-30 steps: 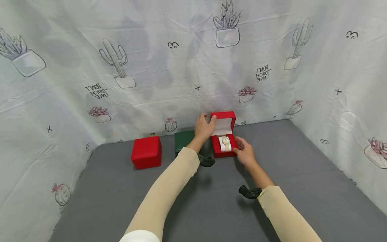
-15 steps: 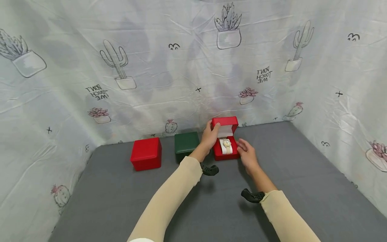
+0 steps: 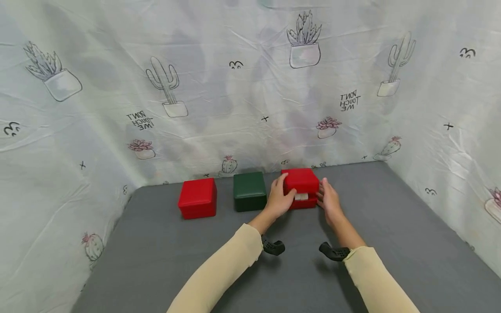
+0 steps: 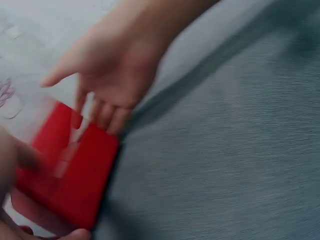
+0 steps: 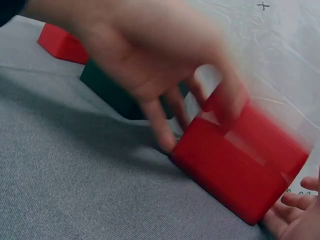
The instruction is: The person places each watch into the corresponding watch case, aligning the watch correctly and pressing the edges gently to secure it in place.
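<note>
A red watch box point(image 3: 300, 179) stands near the back, its lid almost down. Through the front gap a strip of the pale watch cushion point(image 3: 301, 197) shows; the watch face is hidden under the lid. My left hand point(image 3: 280, 200) holds the lid at its left side, thumb toward the front, as the right wrist view also shows with the blurred lid point(image 5: 272, 127). Along the box's right side my right hand point(image 3: 331, 202) rests its fingertips. Those fingers look fairly straight in the left wrist view, the thumb of the right hand point(image 4: 117, 75) standing apart.
Left of the watch box sits a closed green box point(image 3: 249, 191), and farther left a closed red box point(image 3: 197, 198). All stand on a grey cloth-covered table point(image 3: 297, 278). A white cactus-print curtain point(image 3: 219, 104) hangs behind and at both sides.
The lid of the watch box has swung forward and down from upright, covering the watch. My left hand has come forward and down with it. The right hand stays by the right side.
</note>
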`<state>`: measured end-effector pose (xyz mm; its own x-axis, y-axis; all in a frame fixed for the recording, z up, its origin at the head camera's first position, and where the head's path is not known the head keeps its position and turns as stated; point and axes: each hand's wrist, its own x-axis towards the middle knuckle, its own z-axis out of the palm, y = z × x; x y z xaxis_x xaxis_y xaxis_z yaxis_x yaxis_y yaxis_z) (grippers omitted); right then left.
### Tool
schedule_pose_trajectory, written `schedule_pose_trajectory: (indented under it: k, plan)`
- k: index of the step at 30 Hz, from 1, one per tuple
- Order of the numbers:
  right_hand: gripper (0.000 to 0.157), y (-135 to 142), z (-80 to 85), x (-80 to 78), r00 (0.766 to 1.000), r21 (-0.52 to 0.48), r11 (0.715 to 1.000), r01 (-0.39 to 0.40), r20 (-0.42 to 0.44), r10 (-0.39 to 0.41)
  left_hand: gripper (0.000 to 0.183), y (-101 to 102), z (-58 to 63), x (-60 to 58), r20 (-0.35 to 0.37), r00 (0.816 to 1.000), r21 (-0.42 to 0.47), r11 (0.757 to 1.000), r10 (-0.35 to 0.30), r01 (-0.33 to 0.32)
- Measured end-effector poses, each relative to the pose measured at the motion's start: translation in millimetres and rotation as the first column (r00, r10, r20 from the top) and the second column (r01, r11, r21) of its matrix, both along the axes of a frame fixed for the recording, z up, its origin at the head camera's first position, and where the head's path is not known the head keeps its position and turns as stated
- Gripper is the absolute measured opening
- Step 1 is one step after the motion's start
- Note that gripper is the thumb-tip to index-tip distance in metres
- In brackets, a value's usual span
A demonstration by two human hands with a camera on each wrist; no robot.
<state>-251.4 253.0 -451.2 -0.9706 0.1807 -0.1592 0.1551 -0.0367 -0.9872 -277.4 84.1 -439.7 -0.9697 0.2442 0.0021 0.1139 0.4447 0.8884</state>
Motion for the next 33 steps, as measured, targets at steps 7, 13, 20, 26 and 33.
schedule_pose_trajectory:
  k: [7, 13, 20, 26, 33]
  plan:
    - [0.060, -2, -4.5, -1.0, 0.999, 0.144, 0.989, 0.012, 0.042, -0.018, 0.074, 2, -15.0, 10.7, -0.064, 0.997, -0.120, 0.992, -0.034, 0.027]
    - [0.052, 0, -3.2, -4.5, 1.000, 0.228, 0.973, 0.016, -0.010, -0.014, 0.071, 2, -11.4, 7.8, -0.039, 0.999, -0.114, 0.993, -0.027, 0.022]
    - [0.051, -2, -1.0, -9.5, 0.999, 0.283, 0.959, 0.026, -0.040, -0.016, 0.075, 1, -9.1, 5.2, -0.008, 1.000, -0.116, 0.993, -0.024, 0.023]
    - [0.047, -4, 5.2, -8.8, 0.981, 0.340, 0.928, 0.149, -0.166, -0.097, 0.074, -5, 6.1, 8.0, -0.086, 0.994, -0.181, 0.982, -0.072, 0.056]
    - [0.041, -10, 21.4, 3.5, 0.948, 0.488, 0.846, 0.214, -0.314, -0.059, 0.069, -25, 31.7, 16.1, -0.219, 0.967, -0.284, 0.957, -0.130, 0.064]
